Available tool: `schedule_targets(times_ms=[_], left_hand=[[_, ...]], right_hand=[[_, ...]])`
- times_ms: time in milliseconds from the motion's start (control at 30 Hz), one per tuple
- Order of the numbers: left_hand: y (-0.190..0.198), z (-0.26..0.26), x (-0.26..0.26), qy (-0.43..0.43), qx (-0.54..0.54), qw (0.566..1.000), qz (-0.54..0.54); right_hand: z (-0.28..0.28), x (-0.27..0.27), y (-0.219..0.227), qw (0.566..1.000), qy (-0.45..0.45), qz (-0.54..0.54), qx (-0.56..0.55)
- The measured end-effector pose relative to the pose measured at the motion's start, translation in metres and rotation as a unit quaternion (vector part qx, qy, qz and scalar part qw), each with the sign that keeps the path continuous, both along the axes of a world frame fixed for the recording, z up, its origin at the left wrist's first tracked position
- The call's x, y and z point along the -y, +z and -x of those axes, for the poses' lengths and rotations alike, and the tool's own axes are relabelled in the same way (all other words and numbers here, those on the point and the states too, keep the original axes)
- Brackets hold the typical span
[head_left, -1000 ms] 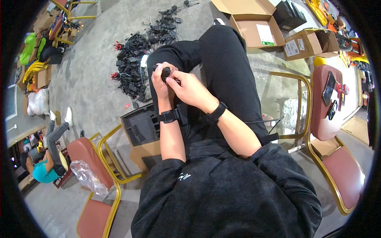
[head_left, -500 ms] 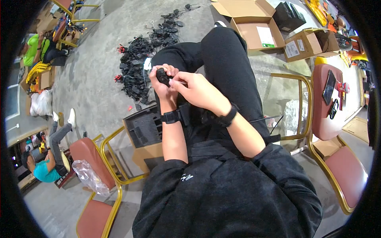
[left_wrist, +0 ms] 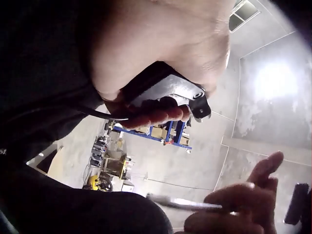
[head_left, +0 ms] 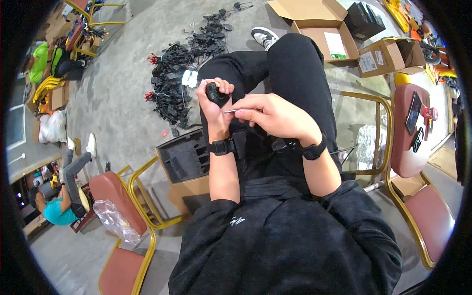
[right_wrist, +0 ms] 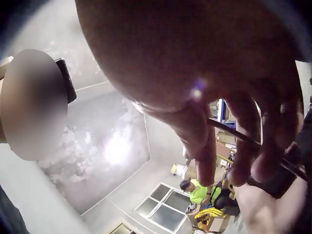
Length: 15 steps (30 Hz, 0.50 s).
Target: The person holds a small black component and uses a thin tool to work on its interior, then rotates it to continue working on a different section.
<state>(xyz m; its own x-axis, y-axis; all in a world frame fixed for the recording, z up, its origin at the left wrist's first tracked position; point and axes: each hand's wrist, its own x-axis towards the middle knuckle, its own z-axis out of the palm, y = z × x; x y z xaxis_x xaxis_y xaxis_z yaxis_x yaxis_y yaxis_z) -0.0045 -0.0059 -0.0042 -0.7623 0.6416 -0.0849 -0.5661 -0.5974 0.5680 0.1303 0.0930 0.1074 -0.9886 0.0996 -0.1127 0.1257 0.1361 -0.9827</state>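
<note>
Left hand [head_left: 211, 109] clasps a black device [head_left: 216, 95]; angled right hand [head_left: 281, 117] pinches, seemingly, a rod [head_left: 230, 111].

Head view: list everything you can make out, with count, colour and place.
Handheld piece: one, black, in the left hand
Thin tool: one, metallic, in the right fingers
Piled parts: uncountable, mostly black, floor
Open boxes: two, brown, upper right
Compartmented tray: one, dark, beside the left forearm
Chairs: at least three, red-brown, left and right
Phone-like slab: one, black, right chair
Can: one, red, right
Clear plastic: one, left chair
Other people: two, green and teal tops, left
Left hand: one, centre
Right hand: one, centre
</note>
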Motion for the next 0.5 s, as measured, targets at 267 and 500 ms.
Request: schedule_targets(times_ms=[267,500], left_hand=[[-0.003,0.002,0.002,-0.015,-0.046,0.999,0.011],[-0.003,0.002,0.005,-0.023,-0.049,0.998,0.014]], right_hand=[[0.012,0.004,-0.025,0.995,-0.080,-0.064,-0.005],[0.024,0.028,-0.045,0.967,-0.158,-0.177,-0.088]])
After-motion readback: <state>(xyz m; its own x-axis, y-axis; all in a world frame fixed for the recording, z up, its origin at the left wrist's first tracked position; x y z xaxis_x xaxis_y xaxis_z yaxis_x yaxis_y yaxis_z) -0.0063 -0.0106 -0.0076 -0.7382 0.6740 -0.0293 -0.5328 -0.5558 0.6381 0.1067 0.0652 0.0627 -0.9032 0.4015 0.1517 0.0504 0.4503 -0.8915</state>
